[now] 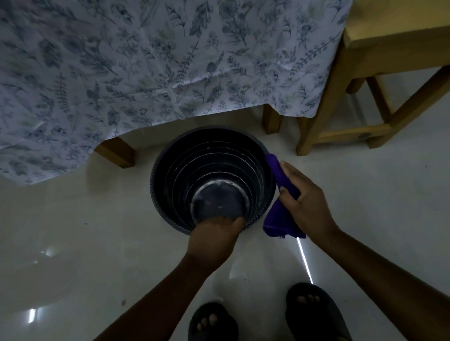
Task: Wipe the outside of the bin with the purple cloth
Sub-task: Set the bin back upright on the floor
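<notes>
Inside bin [169, 158], left fingers [222, 219] hidden.

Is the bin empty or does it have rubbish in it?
Empty: the bin stands upright and its bare round bottom shows, with only pale streaks on the inside.

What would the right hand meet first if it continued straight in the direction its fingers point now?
The right hand points toward the bin, with the purple cloth under its fingers. It would likely press the cloth harder against the bin's outer wall near the rim, though depth is unclear.
</notes>
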`<state>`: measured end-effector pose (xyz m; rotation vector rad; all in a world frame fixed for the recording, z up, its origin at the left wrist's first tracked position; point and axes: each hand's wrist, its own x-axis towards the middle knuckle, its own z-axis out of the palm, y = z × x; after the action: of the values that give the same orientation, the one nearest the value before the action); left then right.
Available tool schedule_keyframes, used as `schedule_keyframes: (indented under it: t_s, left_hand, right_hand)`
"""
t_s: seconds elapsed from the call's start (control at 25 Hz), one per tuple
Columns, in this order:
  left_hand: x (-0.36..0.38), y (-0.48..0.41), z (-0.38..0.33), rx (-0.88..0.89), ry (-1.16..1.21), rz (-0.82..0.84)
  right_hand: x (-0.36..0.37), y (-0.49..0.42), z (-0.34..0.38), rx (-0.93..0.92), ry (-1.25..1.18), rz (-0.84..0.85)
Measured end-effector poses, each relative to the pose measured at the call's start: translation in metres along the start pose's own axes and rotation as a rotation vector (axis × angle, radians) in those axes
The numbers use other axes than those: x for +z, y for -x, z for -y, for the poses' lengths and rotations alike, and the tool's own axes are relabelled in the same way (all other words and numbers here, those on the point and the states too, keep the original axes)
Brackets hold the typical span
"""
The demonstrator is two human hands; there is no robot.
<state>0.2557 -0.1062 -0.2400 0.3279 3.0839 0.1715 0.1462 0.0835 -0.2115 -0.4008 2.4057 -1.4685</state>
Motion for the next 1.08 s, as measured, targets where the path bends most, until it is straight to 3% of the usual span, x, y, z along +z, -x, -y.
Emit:
schedule_keyframes:
  t_s: [0.36,0.76,0.88,1.0,1.08]
  left_hand:
    - [-0.033,-0.012,-0.007,-0.157,0.316,0.273]
    - [-0.176,-0.145,-0.05,-0.073,0.402,-0.157]
    - [-0.181,-0.198,-0.052,-0.046,0.429,-0.221]
    - [-0.178,-0.245,-0.037,0.001,0.377,-0.234]
    - [-0.183,-0.261,-0.031,0.007,0.396,-0.224]
  right_hand:
    - [-0.043,-0.002,0.025,-0.021,0.011,-0.118]
    - [-0.163,-0.03,0.116,-0.21,0.029,-0.429]
    - [-0.201,-0.074,0.12,-0.298,0.23,-0.598]
    - [-0.224,-0.129,0.109,-0.272,0.431,-0.599]
    - [-0.225,-0.159,0.094,-0.152,0.585,-0.485]
